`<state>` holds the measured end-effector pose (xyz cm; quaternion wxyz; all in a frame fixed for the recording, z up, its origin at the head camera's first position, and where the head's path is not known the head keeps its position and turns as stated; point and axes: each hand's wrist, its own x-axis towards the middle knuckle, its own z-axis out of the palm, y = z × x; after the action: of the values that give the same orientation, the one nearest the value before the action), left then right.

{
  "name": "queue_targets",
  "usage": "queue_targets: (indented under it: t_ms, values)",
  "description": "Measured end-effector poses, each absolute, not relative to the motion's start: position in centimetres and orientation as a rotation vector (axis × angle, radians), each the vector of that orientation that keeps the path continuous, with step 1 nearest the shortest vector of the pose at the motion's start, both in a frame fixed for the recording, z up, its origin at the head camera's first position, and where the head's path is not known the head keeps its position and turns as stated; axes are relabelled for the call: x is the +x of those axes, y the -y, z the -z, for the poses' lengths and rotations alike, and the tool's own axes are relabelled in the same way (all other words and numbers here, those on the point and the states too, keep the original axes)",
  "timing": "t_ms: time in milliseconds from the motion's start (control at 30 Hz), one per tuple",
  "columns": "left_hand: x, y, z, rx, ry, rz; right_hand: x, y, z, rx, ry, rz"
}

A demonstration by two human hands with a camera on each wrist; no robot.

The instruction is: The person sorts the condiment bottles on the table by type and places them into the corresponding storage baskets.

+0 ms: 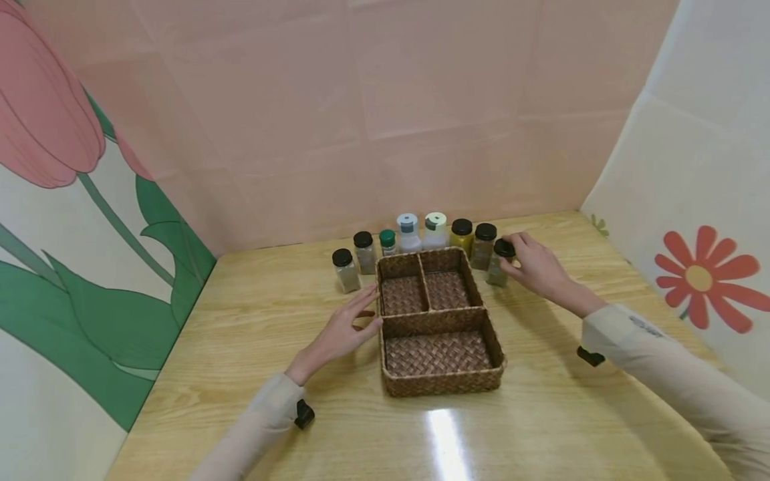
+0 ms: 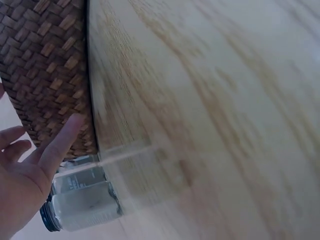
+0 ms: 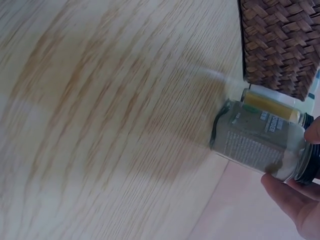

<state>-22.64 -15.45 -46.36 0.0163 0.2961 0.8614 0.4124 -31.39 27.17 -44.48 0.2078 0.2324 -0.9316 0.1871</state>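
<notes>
A brown woven basket (image 1: 445, 385) with three compartments, all holding nothing, sits mid-table. My left hand (image 1: 339, 331) is at its left side, fingers extended; in the left wrist view the index fingertip (image 2: 75, 122) lies against the woven wall (image 2: 50, 65). To the right of the basket, my right hand (image 1: 537, 267) grips a square glass spice jar (image 1: 497, 276) by its black lid (image 1: 504, 248). The right wrist view shows thumb and fingers around that lid, and a greyish-green powder inside the jar (image 3: 260, 140). Whether the jar's base touches the table is hard to tell.
Behind the basket stands a row: a black-lidded jar (image 1: 345, 272), another (image 1: 364, 254), a green-capped bottle (image 1: 388, 242), two white-bodied bottles (image 1: 409, 234) (image 1: 436, 234), a yellow jar (image 1: 461, 235) and a dark jar (image 1: 483, 248). A pink wall covering (image 1: 373, 133) rises behind the table.
</notes>
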Motion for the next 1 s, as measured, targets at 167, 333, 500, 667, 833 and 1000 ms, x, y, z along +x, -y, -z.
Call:
queue_targets:
  t_ms: [167,333,500,667,833,1000]
  values:
    - [-22.6,15.3,46.4,0.942,-2.631,-1.325,-31.4,-27.1,44.6,0.647,2.587,-0.527]
    - [-22.6,15.1,46.6,0.941,-2.607,-1.357,-31.6,-27.2,44.7,0.655,2.579,-0.543]
    - [-22.5,15.1,46.4,0.949,-2.621,-1.34,-31.8,-27.3,44.7,0.664,2.572,-0.538]
    - [-22.5,15.1,46.1,0.952,-2.618,-1.303,-31.5,-27.3,44.4,0.691,2.567,-0.521]
    - [-22.6,15.0,46.1,0.956,-2.599,-1.314,-31.4,-27.1,43.8,0.71,2.546,-0.506]
    - [-22.6,15.1,46.3,0.983,-2.63,-1.3,-31.3,-26.8,43.1,0.755,2.507,-0.507]
